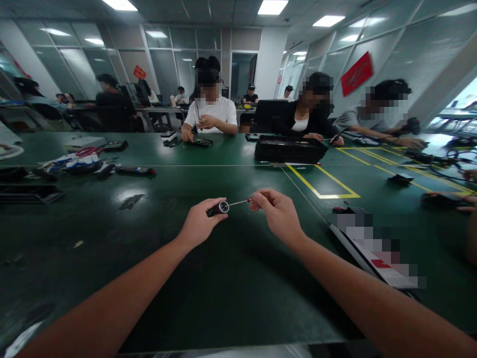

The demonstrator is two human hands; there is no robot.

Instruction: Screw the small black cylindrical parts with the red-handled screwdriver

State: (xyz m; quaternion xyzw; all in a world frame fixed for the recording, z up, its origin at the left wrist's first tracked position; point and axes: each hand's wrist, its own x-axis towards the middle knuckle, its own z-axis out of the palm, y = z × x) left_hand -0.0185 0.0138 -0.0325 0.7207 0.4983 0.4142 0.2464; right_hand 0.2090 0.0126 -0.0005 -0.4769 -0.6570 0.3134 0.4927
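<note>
My left hand (201, 219) is closed around a short dark cylinder (223, 207), whose pale, ring-shaped open end faces up and right. Its kind is not plain; small details inside the ring are hard to make out. Between thumb and fingers, my right hand (276, 211) pinches the red end of a slim metal rod (238, 202), which looks like a small screwdriver. The rod's other tip reaches the rim of the cylinder; whether it enters the opening I cannot tell. Both hands are above the green tabletop (231, 278).
A black box-like tray (290, 149) stands ahead to the right, near yellow tape marking (335, 195). Cables and tools (82, 161) lie at the left, with a dark pen-like tool (134, 170) beside them. A flat pale packet (372, 253) lies right. Several people sit across the table.
</note>
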